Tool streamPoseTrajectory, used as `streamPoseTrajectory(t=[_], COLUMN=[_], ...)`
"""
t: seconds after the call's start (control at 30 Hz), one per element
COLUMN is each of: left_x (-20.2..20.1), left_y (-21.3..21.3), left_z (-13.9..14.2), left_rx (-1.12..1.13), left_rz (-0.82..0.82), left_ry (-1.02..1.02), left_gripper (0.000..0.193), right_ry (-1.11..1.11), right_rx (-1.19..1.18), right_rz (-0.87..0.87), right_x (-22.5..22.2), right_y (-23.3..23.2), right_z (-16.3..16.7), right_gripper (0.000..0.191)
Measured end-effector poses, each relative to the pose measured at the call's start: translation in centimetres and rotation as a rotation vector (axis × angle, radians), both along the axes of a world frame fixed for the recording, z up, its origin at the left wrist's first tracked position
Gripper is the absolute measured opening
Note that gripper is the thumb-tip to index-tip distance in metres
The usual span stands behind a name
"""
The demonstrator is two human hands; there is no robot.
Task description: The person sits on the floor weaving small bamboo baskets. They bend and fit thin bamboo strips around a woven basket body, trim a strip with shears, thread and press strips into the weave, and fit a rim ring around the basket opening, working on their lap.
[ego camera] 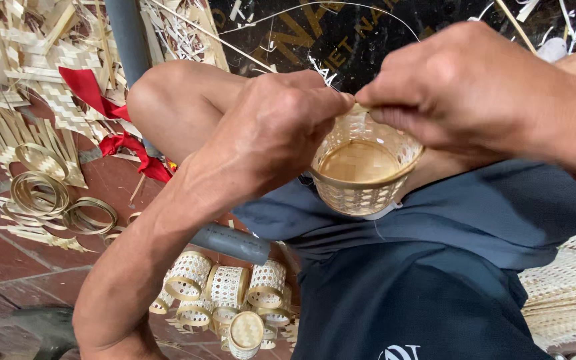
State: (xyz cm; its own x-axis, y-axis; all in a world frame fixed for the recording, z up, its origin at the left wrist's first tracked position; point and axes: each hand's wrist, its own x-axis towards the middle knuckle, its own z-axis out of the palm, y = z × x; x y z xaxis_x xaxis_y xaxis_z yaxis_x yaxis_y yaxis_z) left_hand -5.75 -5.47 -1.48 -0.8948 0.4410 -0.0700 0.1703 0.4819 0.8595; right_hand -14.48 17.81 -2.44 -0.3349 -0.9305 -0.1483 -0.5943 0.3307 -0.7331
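Far rim of small round woven bamboo basket (pixel 361 177) hidden under fingertips of left hand (pixel 281 130) and right hand (pixel 461 87); pinch point itself not visible. Right forearm cut off by right edge. Thin pale strand (pixel 341 7) arcing above the fingers too fine to tell material. Pile of finished small woven bamboo baskets (pixel 228 293) well below left fingers partly hidden behind forearm, lowest ones cut by bottom edge.

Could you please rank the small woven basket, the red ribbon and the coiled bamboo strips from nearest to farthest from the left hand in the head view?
1. Small woven basket: touched by the left hand.
2. Red ribbon: left, past the knee.
3. Coiled bamboo strips: far left floor.
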Motion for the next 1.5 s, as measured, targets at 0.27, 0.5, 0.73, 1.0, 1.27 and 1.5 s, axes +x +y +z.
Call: streamPoseTrajectory(t=[0.27,0.5,0.73,1.0,1.27,1.5], left_x=[1.5,1.2,-0.1,-3.1,1.6,9.8], left_y=[1.2,2.2,1.5,1.4,1.7,3.4], left_z=[1.0,2.6,-0.1,-1.6,1.9,4.6], left_rx=[-0.117,-0.15,-0.131,-0.046,-0.065,-0.18], left_rz=[-0.096,-0.058,-0.114,-0.14,-0.191,-0.022], left_ry=[-0.013,0.068,0.08,-0.03,0.056,0.311], left_gripper=[0.009,0.011,0.014,0.016,0.028,0.044], right_ry=[0.294,0.319,0.528,0.607,-0.035,-0.467], right_rx=[0.03,0.046,0.266,0.265,-0.185,-0.23], right_rz=[0.135,0.108,0.329,0.405,0.024,-0.334], right_x=[2.0,2.0,1.2,-0.3,1.3,8.9], right_y=[1.9,0.1,-0.1,-2.2,1.7,4.4], right_z=[0.9,3.2,2.1,1.9,0.2,2.4], right_gripper=[0.024,0.014,0.02,0.017,0.016,0.02])
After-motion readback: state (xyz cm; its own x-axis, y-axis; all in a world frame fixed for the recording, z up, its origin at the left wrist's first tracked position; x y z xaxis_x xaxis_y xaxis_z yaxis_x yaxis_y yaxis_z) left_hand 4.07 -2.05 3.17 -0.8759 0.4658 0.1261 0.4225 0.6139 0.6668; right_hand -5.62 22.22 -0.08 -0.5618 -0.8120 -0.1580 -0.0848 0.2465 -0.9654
